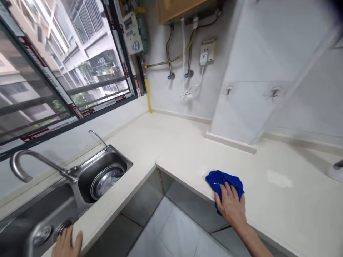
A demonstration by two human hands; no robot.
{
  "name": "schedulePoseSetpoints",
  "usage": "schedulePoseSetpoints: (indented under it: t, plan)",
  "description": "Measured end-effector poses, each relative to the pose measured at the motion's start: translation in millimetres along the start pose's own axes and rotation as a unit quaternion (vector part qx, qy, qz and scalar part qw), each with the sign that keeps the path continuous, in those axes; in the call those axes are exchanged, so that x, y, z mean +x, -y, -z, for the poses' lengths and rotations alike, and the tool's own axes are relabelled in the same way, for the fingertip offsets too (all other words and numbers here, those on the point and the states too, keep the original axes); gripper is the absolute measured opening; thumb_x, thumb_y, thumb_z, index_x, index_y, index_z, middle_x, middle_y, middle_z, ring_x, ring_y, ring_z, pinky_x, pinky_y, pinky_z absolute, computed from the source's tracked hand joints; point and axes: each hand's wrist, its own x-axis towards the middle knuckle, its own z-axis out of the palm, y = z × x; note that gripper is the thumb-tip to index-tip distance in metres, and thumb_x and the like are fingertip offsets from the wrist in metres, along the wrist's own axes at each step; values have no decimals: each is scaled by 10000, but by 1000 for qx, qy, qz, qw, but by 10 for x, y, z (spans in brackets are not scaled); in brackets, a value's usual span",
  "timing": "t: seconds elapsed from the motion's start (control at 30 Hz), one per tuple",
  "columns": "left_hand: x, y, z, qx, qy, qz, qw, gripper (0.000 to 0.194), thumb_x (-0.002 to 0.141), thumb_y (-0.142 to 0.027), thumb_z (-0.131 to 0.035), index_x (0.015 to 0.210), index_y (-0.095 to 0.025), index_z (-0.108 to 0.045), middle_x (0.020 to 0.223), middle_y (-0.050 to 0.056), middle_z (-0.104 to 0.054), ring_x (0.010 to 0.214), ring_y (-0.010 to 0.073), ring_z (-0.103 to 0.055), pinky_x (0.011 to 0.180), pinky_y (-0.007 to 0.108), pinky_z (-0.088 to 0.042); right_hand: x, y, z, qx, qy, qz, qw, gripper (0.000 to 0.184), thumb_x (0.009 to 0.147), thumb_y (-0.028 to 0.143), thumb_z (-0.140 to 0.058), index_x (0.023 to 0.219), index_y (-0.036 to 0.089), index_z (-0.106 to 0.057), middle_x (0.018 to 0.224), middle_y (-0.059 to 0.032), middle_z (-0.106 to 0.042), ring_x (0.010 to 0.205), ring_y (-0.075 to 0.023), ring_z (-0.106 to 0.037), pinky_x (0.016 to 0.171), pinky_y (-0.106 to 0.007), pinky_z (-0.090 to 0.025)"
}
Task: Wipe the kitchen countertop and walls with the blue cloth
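Under my right hand (230, 206) lies a blue cloth (225, 178), pressed on the cream countertop (184, 150) close to its front edge. The fingers rest spread over the cloth, and part of it hangs past the edge. My left hand (66, 244) is at the bottom left, on the counter rim beside the steel double sink (80, 196). Its fingers are apart and nothing shows in them.
A curved faucet (40, 157) and a thin small tap (98, 137) rise behind the sink. A round metal bowl (107, 180) sits in the far basin. A wall column (235, 89) juts onto the counter. A white object (336, 171) stands at the right edge.
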Motion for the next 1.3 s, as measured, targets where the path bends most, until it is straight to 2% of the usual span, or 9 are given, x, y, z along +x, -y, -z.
schedulePoseSetpoints:
  t: [0.07, 0.13, 0.23, 0.47, 0.7, 0.83, 1.03, 1.2, 1.3]
  plan:
    - [-103, -136, 49, -3, 20, 11, 1000, 880, 897, -598, -122, 1389, 32, -491, 1464, 297, -490, 1400, 444, -430, 1118, 588, -408, 31, 21, 42, -12, 6, 0, 1000, 462, 982, 346, -401, 1298, 57, -575, 1426, -246, -551, 1314, -382, -473, 1078, -621, -342]
    - [-166, -290, 115, -2, 19, 2, 1000, 850, 915, -557, -126, 1432, 43, -436, 1498, 319, -435, 1438, 454, -371, 1142, 607, -370, 68, 66, 75, -22, 15, -7, 1000, 473, 978, 358, -411, 1289, 36, -564, 1410, -264, -553, 1303, -392, -472, 1071, -633, -337]
    - [-193, -440, 214, -14, 12, 13, 1000, 795, 936, -505, -160, 1420, 50, -460, 1494, 330, -436, 1455, 440, -354, 1181, 603, -331, 126, 183, 93, -29, 33, -20, 999, 511, 980, 373, -386, 1308, 13, -541, 1409, -281, -538, 1304, -400, -462, 1067, -641, -328]
    - [-200, -511, 290, -39, 23, 56, 997, 682, 947, -427, -286, 1421, 21, -483, 1524, 302, -425, 1479, 405, -337, 1219, 585, -294, 258, 454, 70, 10, 65, -11, 998, 601, 925, 340, -417, 1444, 42, -472, 1481, -275, -464, 1352, -430, -403, 1061, -673, -321]
    - [-240, -527, 299, -30, 16, 51, 998, 679, 958, -414, -264, 1406, 44, -492, 1517, 308, -434, 1483, 403, -331, 1228, 567, -279, 487, 669, -99, 38, 131, -28, 990, 632, 949, 377, -349, 1507, 93, -435, 1545, -223, -419, 1413, -414, -348, 1081, -712, -293]
    - [-268, -509, 275, -16, 6, 55, 998, 684, 968, -423, -221, 1400, 27, -503, 1509, 290, -451, 1464, 404, -365, 1213, 566, -311, 824, 1104, -263, 42, 193, -27, 980, 654, 979, 440, -282, 1537, 120, -401, 1589, -189, -368, 1466, -388, -281, 1108, -692, -273]
    - [-307, -442, 164, -12, -11, 57, 998, 668, 957, -425, -235, 1380, 3, -525, 1492, 289, -464, 1451, 416, -377, 1183, 596, -346, 1439, 2086, -477, 56, 248, 49, 966, 670, 1011, 497, -253, 1565, 135, -358, 1640, -148, -290, 1500, -360, -226, 1165, -641, -214]
    - [-358, -402, 123, -9, -6, 52, 999, 626, 942, -396, -275, 1377, -25, -529, 1477, 267, -492, 1434, 394, -408, 1186, 581, -351, 1654, 2863, -605, 96, 242, 110, 959, 653, 1008, 482, -266, 1551, 141, -394, 1628, -147, -322, 1499, -355, -235, 1184, -626, -173]
    - [-380, -406, 93, -8, -17, 57, 998, 597, 937, -371, -298, 1385, -40, -513, 1488, 261, -481, 1464, 378, -371, 1200, 572, -335, 1598, 3148, -636, 127, 204, 168, 956, 622, 994, 457, -334, 1517, 141, -453, 1604, -145, -376, 1481, -351, -278, 1193, -598, -177]
